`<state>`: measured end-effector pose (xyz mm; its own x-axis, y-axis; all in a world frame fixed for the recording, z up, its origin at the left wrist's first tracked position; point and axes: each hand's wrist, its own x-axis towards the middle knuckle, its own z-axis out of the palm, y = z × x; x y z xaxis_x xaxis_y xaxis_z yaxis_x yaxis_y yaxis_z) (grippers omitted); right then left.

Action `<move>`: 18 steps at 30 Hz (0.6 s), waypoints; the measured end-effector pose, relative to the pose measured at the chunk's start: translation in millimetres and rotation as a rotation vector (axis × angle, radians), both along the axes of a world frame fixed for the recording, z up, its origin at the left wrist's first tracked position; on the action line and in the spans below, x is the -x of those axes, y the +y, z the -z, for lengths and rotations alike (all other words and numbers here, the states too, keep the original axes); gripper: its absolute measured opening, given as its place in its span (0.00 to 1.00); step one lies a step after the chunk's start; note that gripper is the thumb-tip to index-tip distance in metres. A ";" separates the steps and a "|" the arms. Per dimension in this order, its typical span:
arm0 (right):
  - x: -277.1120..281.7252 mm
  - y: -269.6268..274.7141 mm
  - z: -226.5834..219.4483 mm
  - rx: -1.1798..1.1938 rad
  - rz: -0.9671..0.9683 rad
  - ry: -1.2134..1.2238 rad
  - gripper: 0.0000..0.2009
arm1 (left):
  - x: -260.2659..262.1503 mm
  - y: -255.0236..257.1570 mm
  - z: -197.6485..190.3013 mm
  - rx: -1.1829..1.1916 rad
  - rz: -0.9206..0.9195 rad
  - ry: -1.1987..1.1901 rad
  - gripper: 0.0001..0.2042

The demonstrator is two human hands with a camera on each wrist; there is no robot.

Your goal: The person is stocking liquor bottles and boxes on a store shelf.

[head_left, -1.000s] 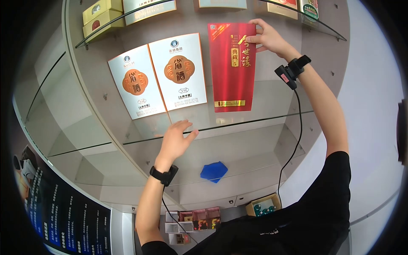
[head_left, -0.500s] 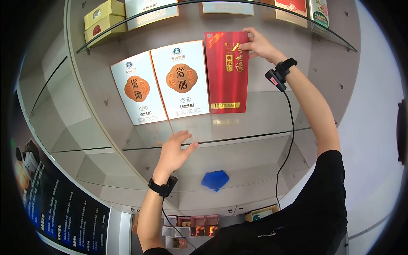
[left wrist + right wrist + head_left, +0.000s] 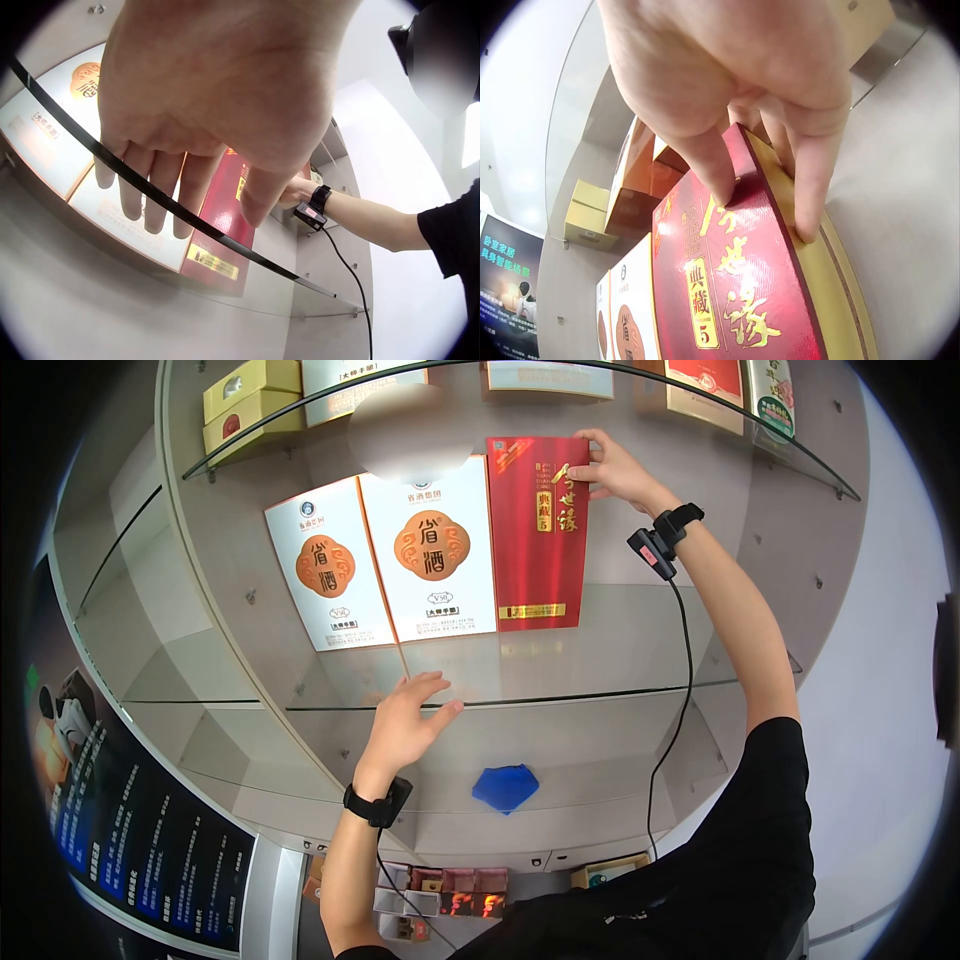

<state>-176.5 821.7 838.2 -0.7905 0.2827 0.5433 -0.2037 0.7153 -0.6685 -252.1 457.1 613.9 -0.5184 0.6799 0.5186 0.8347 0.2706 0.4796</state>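
A tall red box (image 3: 535,560) with gold lettering stands upright on the glass shelf, its left side right at the white box (image 3: 440,585) beside it. My right hand (image 3: 618,472) holds the red box near its upper right corner. In the right wrist view the thumb (image 3: 709,169) lies on the red front and fingers (image 3: 810,187) lie along the gold side. A second white box (image 3: 325,600) stands farther left. My left hand (image 3: 398,722) hovers near the shelf's front edge below the white boxes, fingers extended, holding nothing.
Above, another glass shelf (image 3: 560,372) carries yellow boxes (image 3: 252,425) and more cartons. On the lower shelf lies a blue piece (image 3: 506,788). A black cable (image 3: 662,760) hangs from the right wrist camera. Open boxes (image 3: 475,880) stand down by the floor.
My right hand has shifted the red box left, closing the gap to the white box. Over the last half second the box has stayed there. My left hand stays near the shelf edge.
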 end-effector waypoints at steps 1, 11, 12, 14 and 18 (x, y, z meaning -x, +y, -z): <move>0.5 2.2 -0.1 0.002 -0.013 -0.012 0.30 | -0.1 0.2 0.1 0.001 -0.006 -0.002 0.21; 15.8 24.6 23.0 0.004 -0.041 0.071 0.44 | -4.2 2.8 12.1 -0.131 0.029 0.021 0.16; 17.7 25.5 26.3 0.011 -0.029 0.089 0.45 | -8.7 3.0 11.7 -0.170 0.040 0.006 0.15; 18.6 28.4 34.3 0.039 -0.031 0.080 0.45 | -17.2 2.4 13.7 -0.265 0.036 -0.011 0.12; -3.9 15.0 54.5 0.092 -0.035 -0.043 0.41 | -40.2 -10.2 42.0 -0.443 -0.060 0.011 0.08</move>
<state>-172.6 836.6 783.8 -0.8228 0.3017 0.4817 -0.1974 0.6431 -0.7399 -211.9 446.9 571.9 -0.5429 0.3597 0.7589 0.8295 0.0887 0.5514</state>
